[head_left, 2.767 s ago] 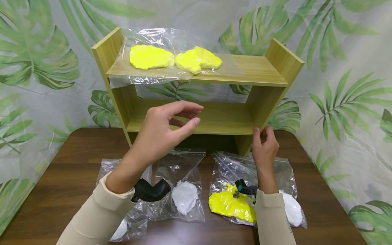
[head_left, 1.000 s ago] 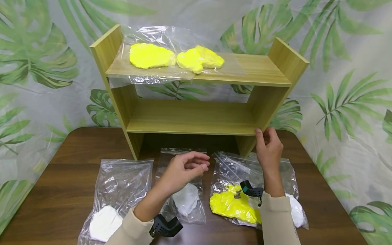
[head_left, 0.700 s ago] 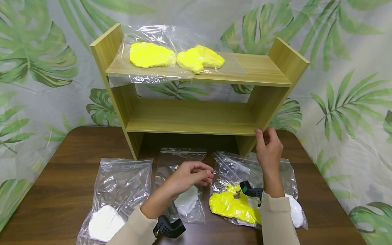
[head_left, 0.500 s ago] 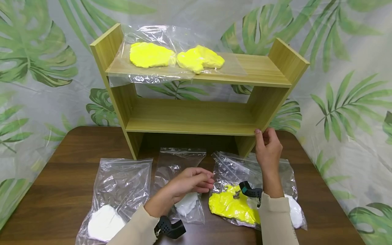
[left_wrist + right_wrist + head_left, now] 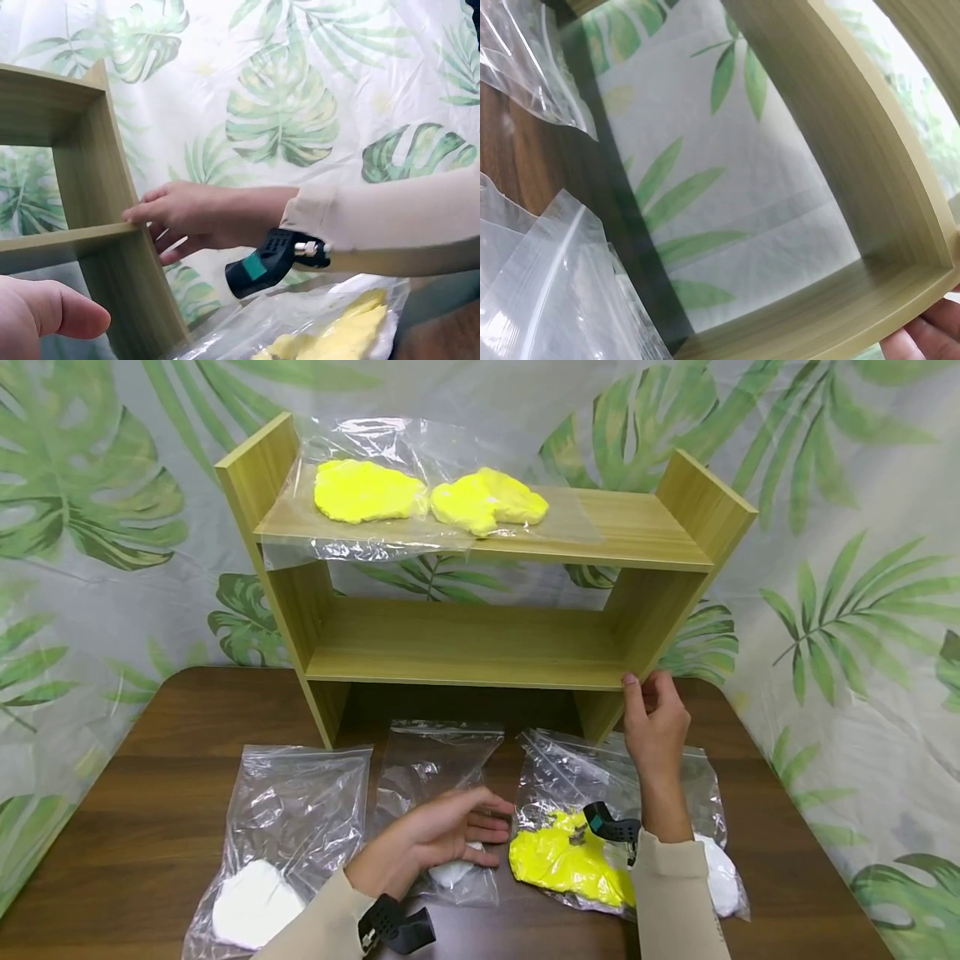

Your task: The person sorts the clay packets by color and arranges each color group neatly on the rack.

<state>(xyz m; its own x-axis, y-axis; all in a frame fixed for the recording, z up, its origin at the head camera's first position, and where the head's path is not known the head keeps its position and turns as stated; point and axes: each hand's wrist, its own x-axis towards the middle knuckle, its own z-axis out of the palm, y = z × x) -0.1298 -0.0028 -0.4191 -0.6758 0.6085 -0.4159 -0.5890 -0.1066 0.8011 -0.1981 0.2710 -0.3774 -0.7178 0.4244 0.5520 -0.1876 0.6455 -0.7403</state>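
In the head view, my right hand [image 5: 657, 718] grips the right side panel of a wooden shelf unit [image 5: 472, 664], thumb on the front edge by the middle board. The right wrist view shows some of those fingers [image 5: 926, 337] at the board's corner. My left hand [image 5: 450, 831] is held low over a clear zip bag [image 5: 442, 752] with a white lump, fingers loosely extended and holding nothing. Whether it touches the bag, I cannot tell. Its thumb [image 5: 71, 311] shows in the left wrist view. Two yellow lumps [image 5: 367, 492] in clear bags lie on the top board.
A zip bag with a white lump [image 5: 255, 903] lies at the left of the brown table [image 5: 150, 810]. On the right lie bags with a yellow lump [image 5: 570, 860] and a white lump [image 5: 722, 878]. A leaf-print cloth [image 5: 847, 493] hangs behind.
My left hand has come down from in front of the middle board to above the middle bag, and its fingers have spread. My right hand stays on the side panel.
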